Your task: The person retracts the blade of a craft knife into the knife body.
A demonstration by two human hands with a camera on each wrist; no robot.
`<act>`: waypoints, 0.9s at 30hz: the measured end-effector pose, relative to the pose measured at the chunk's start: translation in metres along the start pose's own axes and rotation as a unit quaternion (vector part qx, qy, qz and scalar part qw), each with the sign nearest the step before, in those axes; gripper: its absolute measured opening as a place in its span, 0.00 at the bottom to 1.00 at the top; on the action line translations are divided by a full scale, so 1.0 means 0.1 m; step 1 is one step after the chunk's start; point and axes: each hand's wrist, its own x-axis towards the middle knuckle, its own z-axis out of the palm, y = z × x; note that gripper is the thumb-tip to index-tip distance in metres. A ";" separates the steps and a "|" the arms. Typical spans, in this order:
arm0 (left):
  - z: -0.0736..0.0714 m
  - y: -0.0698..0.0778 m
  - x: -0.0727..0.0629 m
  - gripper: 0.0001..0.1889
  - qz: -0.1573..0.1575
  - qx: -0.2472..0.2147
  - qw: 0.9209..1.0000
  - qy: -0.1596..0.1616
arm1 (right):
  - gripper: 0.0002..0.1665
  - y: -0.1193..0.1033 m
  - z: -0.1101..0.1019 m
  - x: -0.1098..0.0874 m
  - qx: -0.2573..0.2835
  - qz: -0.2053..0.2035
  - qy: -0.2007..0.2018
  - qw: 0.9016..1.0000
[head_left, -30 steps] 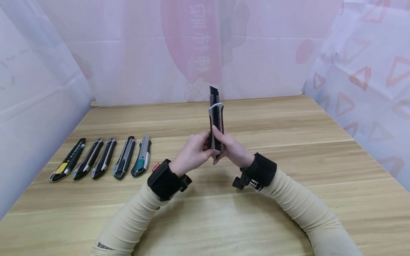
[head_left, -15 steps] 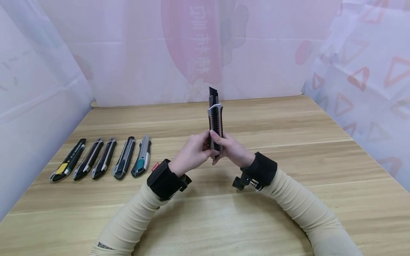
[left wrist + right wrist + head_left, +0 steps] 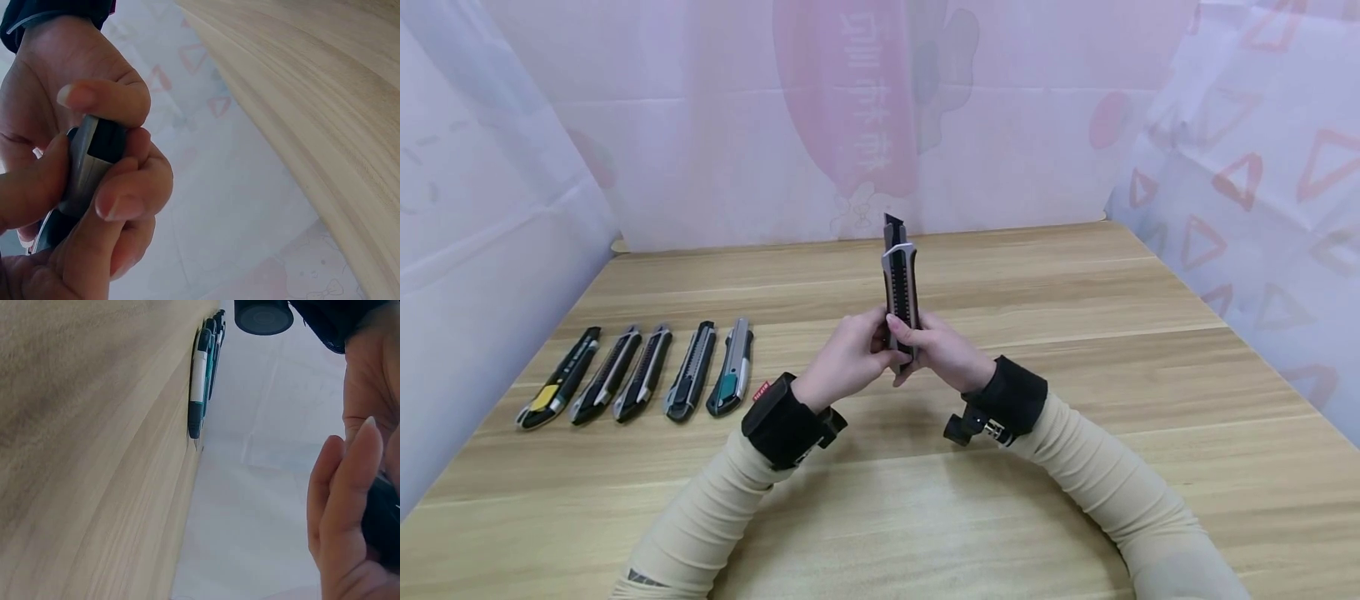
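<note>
A black and silver utility knife (image 3: pixel 900 279) stands upright above the middle of the table in the head view, a dark blade showing at its top. My left hand (image 3: pixel 847 358) grips its lower end. On the other side my right hand (image 3: pixel 951 350) holds it too, with the thumb laid on the front of the handle low along the toothed slider track. In the left wrist view the butt end of the utility knife (image 3: pixel 94 159) sits among curled fingers. Only a dark piece of the utility knife (image 3: pixel 382 515) shows in the right wrist view, behind fingers.
Several more utility knives lie in a slanted row at the left, from one with a yellow slider (image 3: pixel 559 379) to a grey one with a teal slider (image 3: pixel 732 367). Printed white cloth (image 3: pixel 700 167) encloses the wooden table (image 3: pixel 1075 350) at the back and sides.
My right thumb has slid down along the knife's track, and the blade now sticks out less at the top. Both hands keep hold of the knife, nearly in place.
</note>
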 end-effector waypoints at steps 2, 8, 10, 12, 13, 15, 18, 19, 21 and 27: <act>-0.01 0.00 0.00 0.13 -0.004 0.002 1.000 -0.002 | 0.30 0.00 0.00 0.00 -0.002 0.000 -0.003 1.000; -0.02 0.01 0.00 0.14 -0.032 -0.001 0.999 -0.020 | 0.38 0.03 0.00 0.00 0.000 0.005 -0.011 1.000; -0.04 0.03 0.00 0.15 -0.039 0.005 0.999 -0.027 | 0.37 0.03 0.00 0.00 0.006 0.009 -0.016 1.000; -0.05 0.04 0.00 0.17 -0.044 0.015 0.998 -0.033 | 0.33 0.04 0.01 0.00 0.012 0.011 -0.022 1.000; -0.06 0.04 0.00 0.17 -0.045 0.022 0.998 -0.037 | 0.30 0.04 0.01 0.00 0.016 0.013 -0.024 0.999; -0.07 0.06 0.00 0.17 -0.046 0.038 0.997 -0.040 | 0.23 0.04 0.02 0.00 0.019 0.015 -0.026 0.999; -0.08 0.06 0.00 0.19 -0.051 0.052 0.996 -0.042 | 0.17 0.05 0.03 0.01 0.021 0.020 -0.022 0.999; -0.07 0.06 0.00 0.19 -0.051 0.055 0.996 -0.042 | 0.16 0.05 0.03 0.01 0.021 0.022 -0.021 0.999; -0.07 0.05 0.00 0.19 -0.053 0.064 0.996 -0.038 | 0.17 0.05 0.03 0.01 0.019 0.024 -0.021 0.999; -0.01 0.01 0.01 0.14 -0.063 0.091 0.994 -0.003 | 0.26 0.06 0.02 0.01 0.008 0.020 -0.024 0.999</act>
